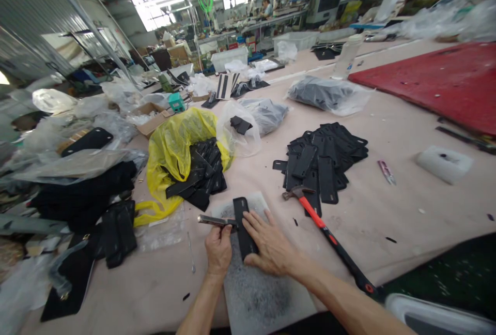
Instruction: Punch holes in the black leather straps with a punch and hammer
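Note:
My left hand (218, 248) is closed around a metal hole punch (215, 221), which lies nearly level with its head by the left edge of a black flat piece (243, 231). Fingers outstretched, my right hand (267, 242) presses flat on the right side of that piece. Beneath both is a worn, grey-speckled board (256, 299). A claw hammer (329, 237) with a red and black handle rests to the right. Beyond its head a pile of similar black pieces (321, 154) is heaped. More black pieces (203, 169) spill from a yellow plastic bag (170, 143) at the left.
Thread snips (386, 172) and a clear plastic roll (445, 163) lie on the right. A red board (434, 81) covers the far right. Filled plastic bags (327, 94) stand farther back. Black material (85, 190) and plastic wrapping crowd the left side.

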Demonstrator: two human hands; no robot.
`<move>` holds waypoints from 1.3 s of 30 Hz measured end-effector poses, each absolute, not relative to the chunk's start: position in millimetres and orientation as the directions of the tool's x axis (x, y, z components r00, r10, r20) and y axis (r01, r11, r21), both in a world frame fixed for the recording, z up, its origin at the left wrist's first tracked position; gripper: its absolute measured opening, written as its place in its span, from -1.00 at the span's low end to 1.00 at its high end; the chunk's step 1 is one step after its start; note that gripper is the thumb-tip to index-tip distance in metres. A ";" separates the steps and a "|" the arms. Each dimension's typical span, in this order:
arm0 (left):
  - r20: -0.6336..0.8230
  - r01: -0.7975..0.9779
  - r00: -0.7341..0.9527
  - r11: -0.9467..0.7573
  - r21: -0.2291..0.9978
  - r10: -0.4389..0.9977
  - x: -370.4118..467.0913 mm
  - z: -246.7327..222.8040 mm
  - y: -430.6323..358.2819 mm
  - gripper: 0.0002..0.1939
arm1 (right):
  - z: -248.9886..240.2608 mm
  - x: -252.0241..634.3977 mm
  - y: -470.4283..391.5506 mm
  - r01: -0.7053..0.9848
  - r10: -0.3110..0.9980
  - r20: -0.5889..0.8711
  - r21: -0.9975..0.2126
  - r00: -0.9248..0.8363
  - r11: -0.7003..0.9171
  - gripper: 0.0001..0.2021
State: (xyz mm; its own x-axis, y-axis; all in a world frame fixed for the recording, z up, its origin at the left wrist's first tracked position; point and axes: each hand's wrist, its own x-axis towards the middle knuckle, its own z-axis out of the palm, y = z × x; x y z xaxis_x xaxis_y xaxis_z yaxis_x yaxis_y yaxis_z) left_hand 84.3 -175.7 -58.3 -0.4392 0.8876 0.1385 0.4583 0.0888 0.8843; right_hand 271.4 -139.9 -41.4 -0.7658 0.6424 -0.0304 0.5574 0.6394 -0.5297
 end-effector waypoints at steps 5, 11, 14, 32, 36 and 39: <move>0.161 0.448 -0.426 0.053 0.892 0.890 82.4 -53.7 -170.4 -0.71 | -41.1 261.7 -106.4 0.514 0.588 -0.035 -0.531 -0.808 0.674 0.03; 0.182 0.411 -0.363 -0.019 0.911 0.914 87.4 -58.9 -172.0 -0.74 | -47.5 271.2 -123.9 0.612 0.704 -0.016 -0.507 -0.710 0.607 -0.07; 0.176 0.398 -0.342 -0.027 0.917 0.923 89.4 -60.9 -171.8 -0.74 | -43.8 270.3 -126.8 0.637 0.729 -0.029 -0.510 -0.684 0.577 -0.12; 0.191 0.494 -0.199 -0.070 0.867 0.961 89.3 -63.6 -184.6 -0.78 | -37.4 272.2 -122.3 0.627 0.749 -0.030 -0.570 -0.662 0.532 -0.24; 0.201 0.519 -0.181 -0.080 0.851 0.963 90.0 -64.3 -182.5 -0.78 | -39.6 271.0 -123.0 0.636 0.767 0.001 -0.558 -0.641 0.533 -0.27; 0.216 0.542 -0.169 -0.093 0.835 0.962 89.9 -64.5 -181.2 -0.78 | -41.4 270.8 -123.2 0.636 0.776 0.021 -0.560 -0.630 0.531 -0.28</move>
